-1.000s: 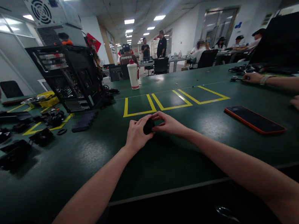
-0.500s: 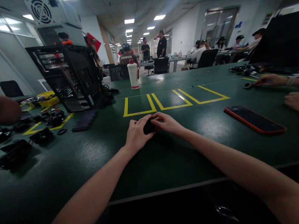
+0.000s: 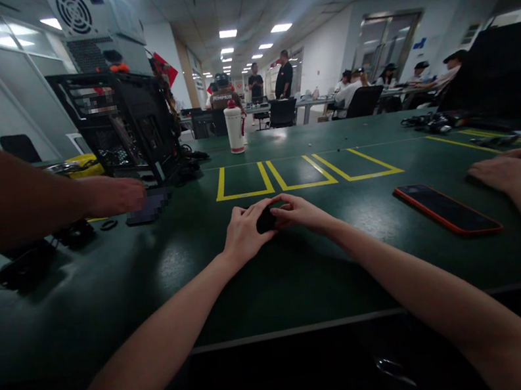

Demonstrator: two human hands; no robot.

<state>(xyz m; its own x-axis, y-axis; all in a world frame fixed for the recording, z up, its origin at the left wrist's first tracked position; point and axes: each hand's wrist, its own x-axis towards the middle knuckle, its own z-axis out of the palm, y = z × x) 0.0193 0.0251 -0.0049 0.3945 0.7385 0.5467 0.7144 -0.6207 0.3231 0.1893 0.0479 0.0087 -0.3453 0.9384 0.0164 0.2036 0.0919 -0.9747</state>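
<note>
Gripping one small black object (image 3: 265,221), too shadowed to identify for certain, between left hand (image 3: 247,232) and right hand (image 3: 300,211), at dial centre. Around one o'clock, three yellow tape outlines (image 3: 306,185); at three, one orange-cased smartphone (image 3: 447,210); at ten, one computer case (image 3: 147,117).

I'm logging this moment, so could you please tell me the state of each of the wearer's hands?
Left hand: closed around a small black object.
Right hand: at that object's right edge; whether its grip is closed cannot be told.

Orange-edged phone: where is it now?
In the head view, the orange-edged phone lies on the table at right, between the right hand and a co-worker's hand.
</note>
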